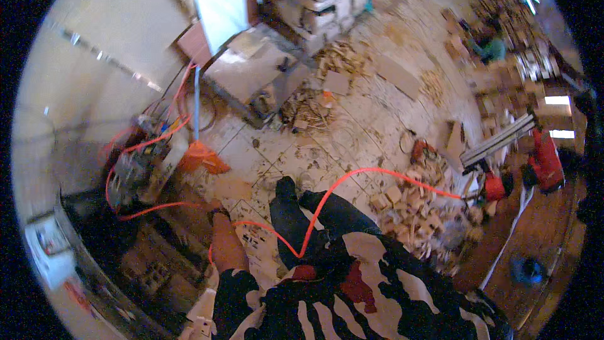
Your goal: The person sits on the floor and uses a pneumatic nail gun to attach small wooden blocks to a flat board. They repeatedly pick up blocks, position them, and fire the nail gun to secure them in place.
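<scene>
My left forearm reaches forward from the lower edge, with a dark band at the wrist. My left hand (pixel 212 205) is small and blurred beside a thin orange air hose (pixel 333 190), which passes at the hand. Its fingers are too smeared to show whether they grip the hose. My right hand does not show. The hose crosses in front of my patterned shirt and runs right to a red power tool (pixel 495 186) with a long silver metal part (pixel 500 143), at the edge of a wooden bench.
Wood offcuts (pixel 415 211) lie heaped on the tiled floor ahead right, more beside a low box-like table (pixel 258 75). At left stand a cluttered machine (pixel 135 173) and an orange object (pixel 202 157). Stacked blocks (pixel 327 16) rise behind. A person in green (pixel 492 49) is far right.
</scene>
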Tool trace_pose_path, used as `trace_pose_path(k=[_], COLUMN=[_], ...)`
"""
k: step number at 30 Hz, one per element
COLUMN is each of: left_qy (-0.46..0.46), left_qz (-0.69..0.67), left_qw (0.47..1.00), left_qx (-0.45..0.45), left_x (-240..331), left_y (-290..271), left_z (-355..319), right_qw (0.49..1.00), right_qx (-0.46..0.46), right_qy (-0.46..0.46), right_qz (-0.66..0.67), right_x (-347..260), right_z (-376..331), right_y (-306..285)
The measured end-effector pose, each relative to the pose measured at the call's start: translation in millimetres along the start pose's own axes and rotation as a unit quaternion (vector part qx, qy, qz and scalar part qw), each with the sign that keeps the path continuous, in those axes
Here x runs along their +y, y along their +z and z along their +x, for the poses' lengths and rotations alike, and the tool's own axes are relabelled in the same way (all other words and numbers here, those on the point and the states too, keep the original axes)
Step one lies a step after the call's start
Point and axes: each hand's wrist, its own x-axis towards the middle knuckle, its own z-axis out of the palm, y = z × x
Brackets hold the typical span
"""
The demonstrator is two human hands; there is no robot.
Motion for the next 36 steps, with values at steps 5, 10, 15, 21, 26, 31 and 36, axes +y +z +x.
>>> trace_pose_path(k=[5, 10, 15, 21, 26, 31, 36], left_qy=[0.223, 0.399, 0.255, 0.404, 0.54, 0.437, 0.402], left_qz=[0.25, 0.277, 0.222, 0.349, 0.235, 0.468, 0.538], left_qw=[0.92, 0.809, 0.735, 0.685, 0.755, 0.681, 0.653], left_qx=[-0.204, -0.332, -0.587, -0.496, -0.287, -0.356, -0.35], left_x=[34.4, 157.4, 249.8, 258.4, 270.2, 313.5, 340.3], left_y=[26.7, 17.3, 25.7, 72.9, 100.6, 119.6, 186.2], left_z=[-73.0, -152.5, -237.5, -259.7, -251.5, -286.5, -288.0], right_qw=[0.993, 0.968, 0.926, 0.871, 0.872, 0.852, 0.878], right_qx=[0.12, 0.25, 0.373, 0.481, 0.485, 0.504, 0.457], right_qy=[0.0, 0.006, 0.004, 0.022, 0.037, 0.134, 0.131], right_qz=[0.01, -0.008, -0.055, -0.095, -0.056, -0.048, 0.049], right_x=[13.9, 24.4, 28.5, 61.7, 107.9, 141.1, 159.9], right_z=[-4.1, 3.2, 17.2, 30.9, 47.7, 79.8, 131.9], right_y=[-36.5, -68.6, -113.7, -182.4, -248.7, -283.1, -291.2])
